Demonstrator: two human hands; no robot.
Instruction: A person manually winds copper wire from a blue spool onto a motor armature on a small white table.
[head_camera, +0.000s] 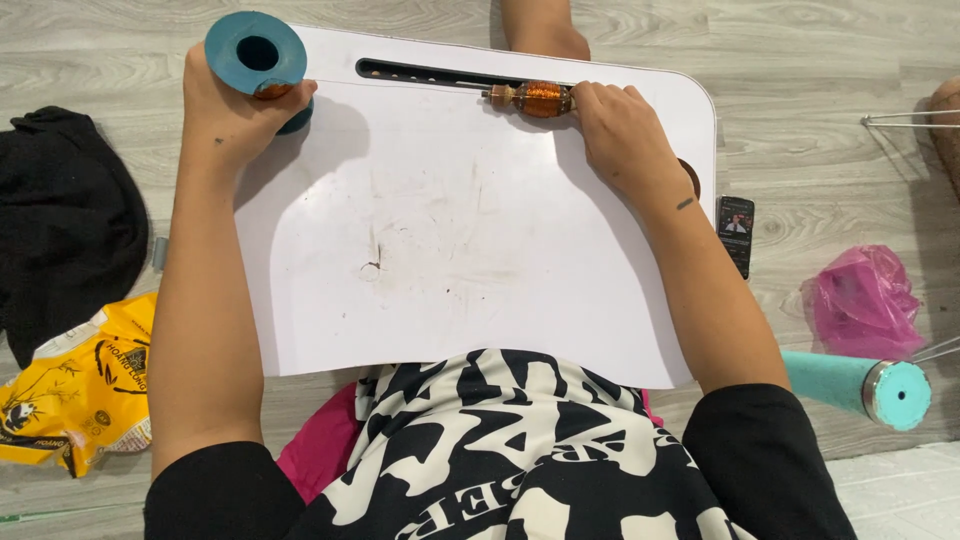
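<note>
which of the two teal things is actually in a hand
The teal spool at the white lap table's top-left corner, gripped by the left hand. The teal cylinder lies untouched on the floor at the right.

White lap tray carries a copper-wound coil.

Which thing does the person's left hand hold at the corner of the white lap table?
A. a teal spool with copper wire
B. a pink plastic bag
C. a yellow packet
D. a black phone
A: the left hand grips the teal spool with copper wire at the far left corner of the white lap table, while the phone, bag and packet lie on the floor.
</note>
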